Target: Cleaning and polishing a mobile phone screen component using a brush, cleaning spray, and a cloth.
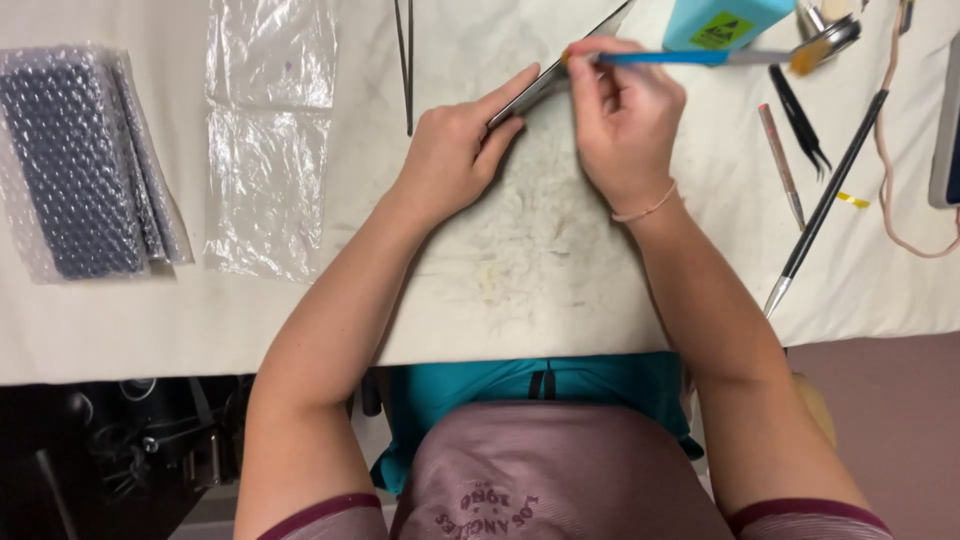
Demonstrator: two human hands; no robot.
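Note:
My left hand [462,150] holds a thin flat dark device [556,72] on its edge, tilted up off the white table mat [520,250]. My right hand [625,115] grips a blue-handled brush [700,58] lying across it, with the handle's end touching the device's upper edge and the orange bristles pointing right. A thin bracelet circles my right wrist.
A bubble-wrapped dark item [75,160] lies far left, beside clear plastic bags [265,140]. Long tweezers [405,60] lie at the top. To the right are a teal box [725,20], black tweezers [800,120], a pinkish pen tool [782,165], a long black tool [830,190] and a cable [900,200].

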